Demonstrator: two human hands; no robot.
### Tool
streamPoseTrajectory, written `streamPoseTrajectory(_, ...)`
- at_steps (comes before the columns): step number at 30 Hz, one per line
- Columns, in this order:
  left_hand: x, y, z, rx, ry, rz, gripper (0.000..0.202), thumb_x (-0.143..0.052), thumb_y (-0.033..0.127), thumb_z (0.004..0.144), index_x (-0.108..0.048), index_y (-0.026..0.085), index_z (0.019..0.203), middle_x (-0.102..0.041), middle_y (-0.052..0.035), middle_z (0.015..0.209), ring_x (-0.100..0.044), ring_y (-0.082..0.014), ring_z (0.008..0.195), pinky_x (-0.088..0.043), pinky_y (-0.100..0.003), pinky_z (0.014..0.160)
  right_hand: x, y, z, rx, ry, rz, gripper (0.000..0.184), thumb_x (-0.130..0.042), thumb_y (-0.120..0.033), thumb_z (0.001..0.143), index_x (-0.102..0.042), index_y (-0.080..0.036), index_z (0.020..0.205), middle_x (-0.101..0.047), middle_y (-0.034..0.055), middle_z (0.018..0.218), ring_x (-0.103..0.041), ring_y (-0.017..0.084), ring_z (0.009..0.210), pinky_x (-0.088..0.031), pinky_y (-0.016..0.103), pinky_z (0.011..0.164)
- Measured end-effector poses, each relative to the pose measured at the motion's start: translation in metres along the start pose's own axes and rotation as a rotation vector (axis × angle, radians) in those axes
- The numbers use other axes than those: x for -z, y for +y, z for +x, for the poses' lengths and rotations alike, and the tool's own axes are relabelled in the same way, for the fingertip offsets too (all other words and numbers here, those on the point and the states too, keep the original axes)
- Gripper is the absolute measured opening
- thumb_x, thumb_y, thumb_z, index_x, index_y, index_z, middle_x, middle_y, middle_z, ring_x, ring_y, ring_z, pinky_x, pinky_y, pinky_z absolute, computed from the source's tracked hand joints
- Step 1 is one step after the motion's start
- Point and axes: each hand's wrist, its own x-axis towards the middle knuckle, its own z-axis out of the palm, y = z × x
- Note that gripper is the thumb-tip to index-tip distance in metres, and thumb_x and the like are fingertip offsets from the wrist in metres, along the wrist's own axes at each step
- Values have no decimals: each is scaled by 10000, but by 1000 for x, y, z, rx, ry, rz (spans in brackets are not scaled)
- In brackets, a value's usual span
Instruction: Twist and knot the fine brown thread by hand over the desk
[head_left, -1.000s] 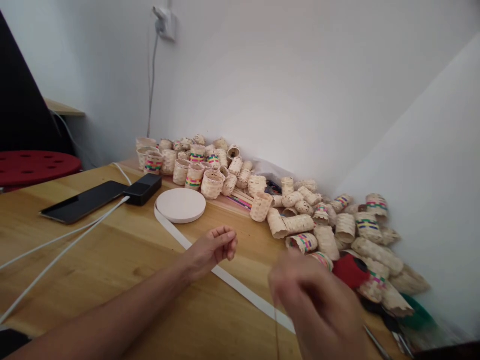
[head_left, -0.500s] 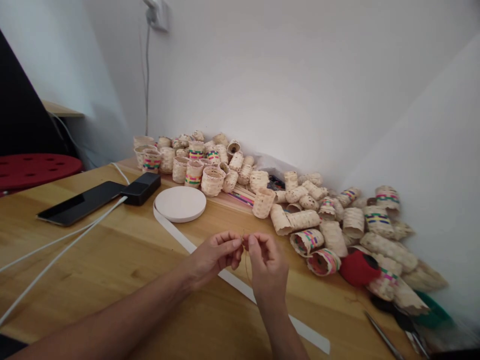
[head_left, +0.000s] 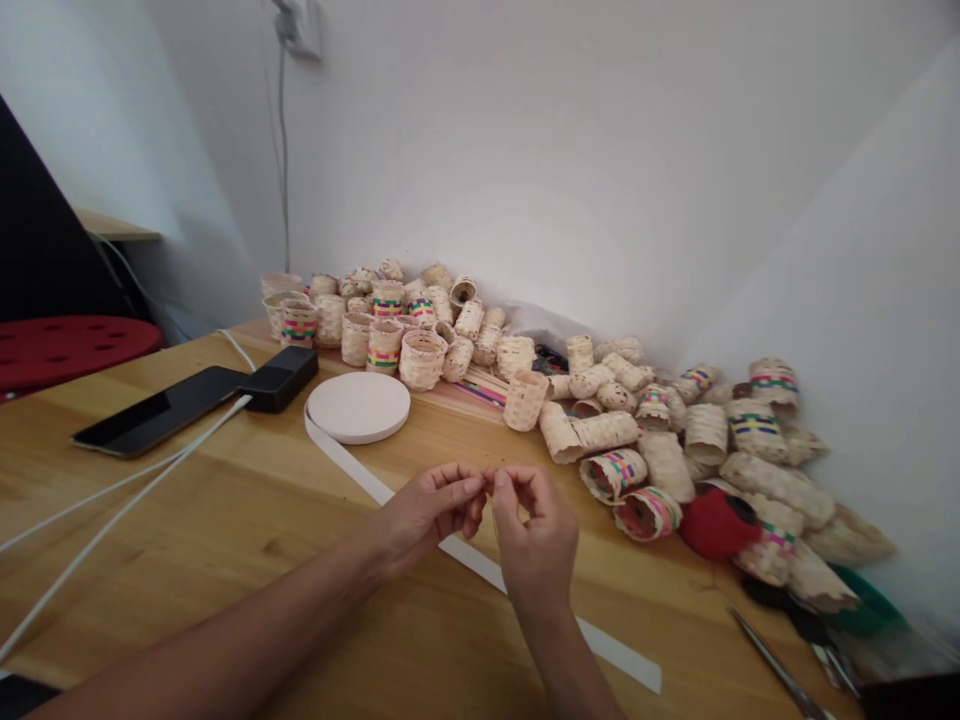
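Observation:
My left hand [head_left: 427,510] and my right hand [head_left: 536,535] meet fingertip to fingertip above the wooden table [head_left: 225,520]. Both pinch something very thin, perhaps a thread or a fine strip; I cannot make it out. Under the hands a flat white strip [head_left: 480,565] runs across the table from a round white roll [head_left: 358,407]. A heap of small woven baskets [head_left: 600,430], some with coloured bands, lies just beyond the hands along the wall.
A dark phone [head_left: 154,410] and a black charger block [head_left: 279,378] with white cables [head_left: 112,500] lie at the left. A red ball-like thing [head_left: 712,522] and scissors [head_left: 780,670] sit at the right. A red stool [head_left: 67,345] stands beyond the table's left edge.
My right hand came up from the lower right, blurred a second ago, and joined my left hand at the fingertips. The view has drifted slightly right.

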Motion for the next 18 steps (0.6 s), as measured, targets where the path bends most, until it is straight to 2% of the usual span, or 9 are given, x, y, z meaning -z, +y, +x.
streamPoseTrajectory(18,0,0,0,5,10,6,271,-758,325,736,-579,122,727,-562,8,600,-511,-81,512,-363,-201,524,1,-1,0,20,-9,-38,163,-519,-246,866,-582,-191,726,-667,-2,622,-635,136,577,-492,225,576)
